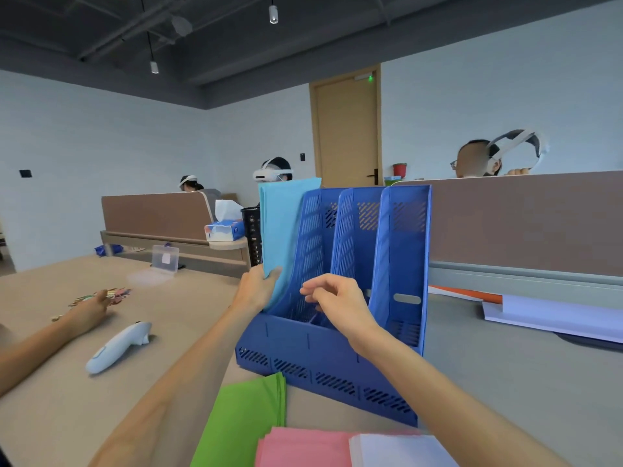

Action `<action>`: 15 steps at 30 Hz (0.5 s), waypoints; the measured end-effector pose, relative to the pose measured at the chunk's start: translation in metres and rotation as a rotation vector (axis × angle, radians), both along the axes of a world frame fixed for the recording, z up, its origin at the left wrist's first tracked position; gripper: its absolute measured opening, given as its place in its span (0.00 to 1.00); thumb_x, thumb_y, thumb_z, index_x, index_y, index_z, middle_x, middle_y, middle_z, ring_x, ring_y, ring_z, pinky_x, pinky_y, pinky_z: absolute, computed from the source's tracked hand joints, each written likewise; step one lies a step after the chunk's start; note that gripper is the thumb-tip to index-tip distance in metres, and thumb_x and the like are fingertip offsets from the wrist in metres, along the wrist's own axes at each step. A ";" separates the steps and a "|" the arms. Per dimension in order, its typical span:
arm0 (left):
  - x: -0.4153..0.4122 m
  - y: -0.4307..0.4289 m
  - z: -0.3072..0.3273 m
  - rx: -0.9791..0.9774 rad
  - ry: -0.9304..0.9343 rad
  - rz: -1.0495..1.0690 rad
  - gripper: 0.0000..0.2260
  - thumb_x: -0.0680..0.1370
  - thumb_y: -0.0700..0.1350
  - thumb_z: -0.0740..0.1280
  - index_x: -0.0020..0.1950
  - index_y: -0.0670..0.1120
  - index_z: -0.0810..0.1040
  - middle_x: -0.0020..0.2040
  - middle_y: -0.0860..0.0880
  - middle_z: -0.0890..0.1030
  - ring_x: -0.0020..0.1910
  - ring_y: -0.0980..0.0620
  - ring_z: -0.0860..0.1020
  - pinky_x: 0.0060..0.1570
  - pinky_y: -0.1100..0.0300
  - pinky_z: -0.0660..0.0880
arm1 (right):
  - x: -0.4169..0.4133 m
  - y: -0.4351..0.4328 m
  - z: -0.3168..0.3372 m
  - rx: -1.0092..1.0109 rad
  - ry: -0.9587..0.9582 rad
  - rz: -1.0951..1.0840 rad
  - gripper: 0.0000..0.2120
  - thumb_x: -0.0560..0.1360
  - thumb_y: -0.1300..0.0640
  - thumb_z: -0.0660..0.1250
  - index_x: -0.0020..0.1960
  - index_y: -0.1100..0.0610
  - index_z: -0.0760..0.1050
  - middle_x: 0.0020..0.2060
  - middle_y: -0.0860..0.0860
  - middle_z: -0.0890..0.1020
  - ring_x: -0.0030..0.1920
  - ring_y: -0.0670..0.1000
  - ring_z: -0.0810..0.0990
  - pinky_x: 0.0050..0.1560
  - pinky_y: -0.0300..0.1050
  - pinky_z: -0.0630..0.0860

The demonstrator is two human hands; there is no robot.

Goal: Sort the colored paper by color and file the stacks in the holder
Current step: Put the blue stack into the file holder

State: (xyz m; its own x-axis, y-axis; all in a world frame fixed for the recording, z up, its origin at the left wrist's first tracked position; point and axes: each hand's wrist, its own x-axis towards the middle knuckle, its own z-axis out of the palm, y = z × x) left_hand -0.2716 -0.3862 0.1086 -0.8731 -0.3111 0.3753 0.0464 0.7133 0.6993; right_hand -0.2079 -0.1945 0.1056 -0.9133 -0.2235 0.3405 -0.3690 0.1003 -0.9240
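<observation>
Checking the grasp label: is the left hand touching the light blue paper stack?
Touching. The head view shows the left hand gripping the light blue paper stack at its lower edge.

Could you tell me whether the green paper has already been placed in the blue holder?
No, the green paper lies flat on the table in front of the holder, next to the pink paper.
</observation>
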 end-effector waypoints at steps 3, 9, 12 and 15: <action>-0.002 -0.001 0.000 -0.067 -0.161 -0.056 0.16 0.80 0.50 0.62 0.60 0.40 0.77 0.52 0.40 0.80 0.52 0.40 0.77 0.47 0.54 0.72 | -0.001 0.000 -0.001 0.007 -0.001 -0.005 0.16 0.77 0.64 0.58 0.45 0.50 0.82 0.45 0.45 0.85 0.49 0.44 0.82 0.58 0.49 0.78; 0.007 -0.009 0.008 0.050 -0.309 -0.194 0.17 0.80 0.50 0.63 0.67 0.44 0.72 0.60 0.42 0.79 0.55 0.44 0.76 0.54 0.53 0.71 | -0.001 -0.001 0.000 0.009 0.003 -0.006 0.16 0.77 0.64 0.57 0.45 0.49 0.81 0.45 0.46 0.85 0.50 0.45 0.82 0.57 0.49 0.79; 0.008 -0.007 0.010 -0.009 -0.368 -0.189 0.14 0.78 0.45 0.65 0.63 0.44 0.74 0.60 0.43 0.78 0.54 0.46 0.75 0.55 0.55 0.70 | 0.000 -0.002 0.001 0.023 0.009 -0.011 0.16 0.77 0.64 0.57 0.46 0.50 0.81 0.45 0.45 0.84 0.49 0.45 0.82 0.56 0.48 0.79; 0.005 -0.003 0.009 0.078 -0.227 -0.076 0.14 0.74 0.45 0.69 0.59 0.44 0.77 0.57 0.43 0.80 0.54 0.44 0.77 0.57 0.52 0.73 | 0.001 0.000 0.000 0.020 0.009 -0.016 0.15 0.77 0.65 0.57 0.46 0.51 0.81 0.45 0.45 0.85 0.49 0.44 0.82 0.56 0.47 0.79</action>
State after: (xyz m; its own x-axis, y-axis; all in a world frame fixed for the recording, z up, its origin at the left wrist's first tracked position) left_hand -0.2668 -0.3892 0.1181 -0.9543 -0.2613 0.1448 -0.0661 0.6573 0.7507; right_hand -0.2072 -0.1948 0.1060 -0.9138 -0.2159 0.3440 -0.3752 0.1247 -0.9185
